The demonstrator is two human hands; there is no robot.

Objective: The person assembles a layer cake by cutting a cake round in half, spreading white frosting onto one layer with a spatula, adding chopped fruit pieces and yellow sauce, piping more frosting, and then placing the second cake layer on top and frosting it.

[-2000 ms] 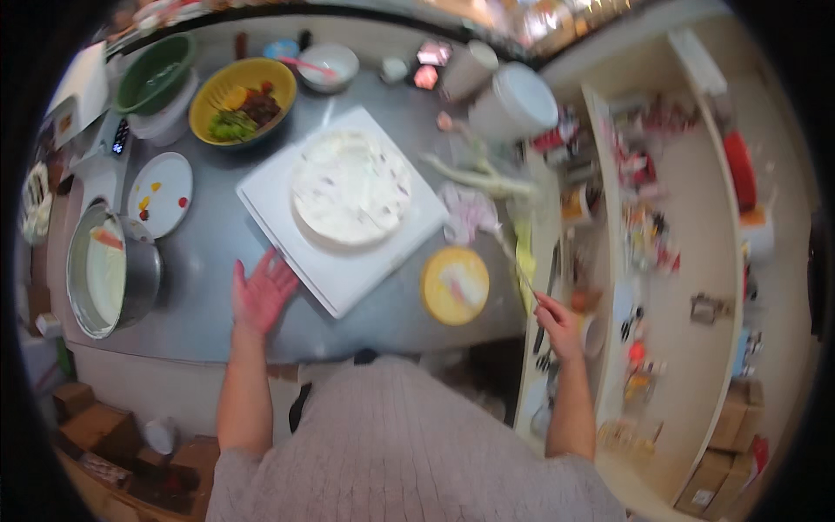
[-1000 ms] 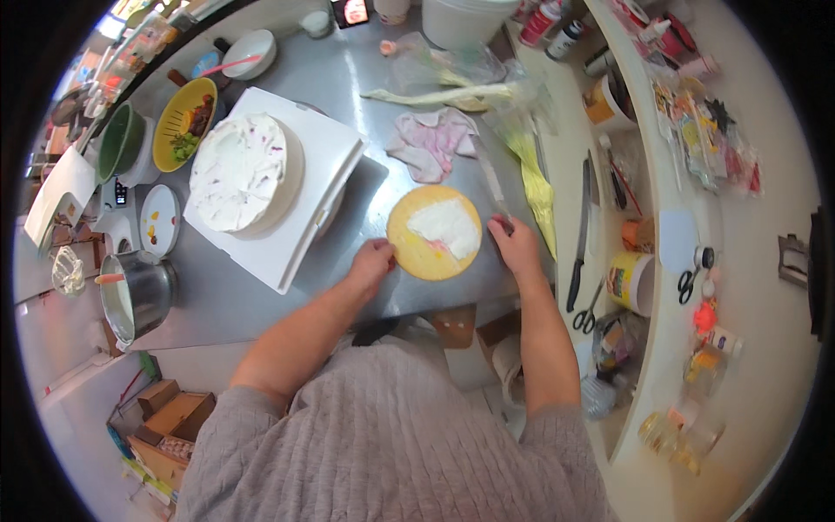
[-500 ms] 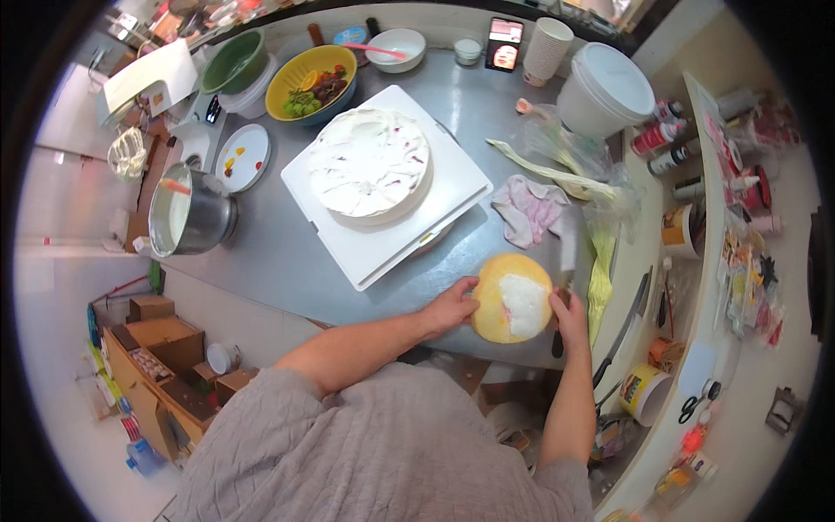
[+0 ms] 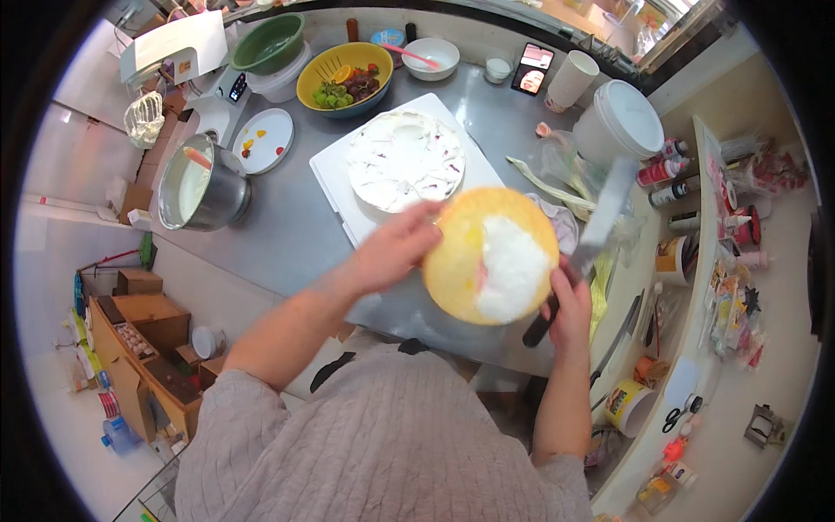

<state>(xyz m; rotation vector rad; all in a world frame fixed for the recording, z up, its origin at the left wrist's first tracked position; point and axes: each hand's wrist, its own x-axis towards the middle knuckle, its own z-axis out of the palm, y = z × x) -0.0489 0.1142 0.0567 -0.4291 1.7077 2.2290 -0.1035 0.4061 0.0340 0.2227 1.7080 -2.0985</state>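
Between my two hands is a round yellow sponge cake layer, raised off the table and tilted toward me. White cream covers part of its right half, with a small pink patch beside it. My left hand grips its left edge. The fingers of my right hand hold the opposite edge and also a palette knife, whose black handle points down and whose blade sticks up past the sponge. Just beyond, a cream-covered cake sits on a white square board; the sponge hides the board's near right part.
At the back stand a yellow bowl of fruit, a white bowl, a phone and paper cups. A metal mixing bowl and a fruit plate are left. A white bucket and a cloth lie right.
Both hands have lifted the sponge layer and brought it up and left, nearer the cream-covered cake. The palette knife has come up with my right hand. The view has shifted slightly.
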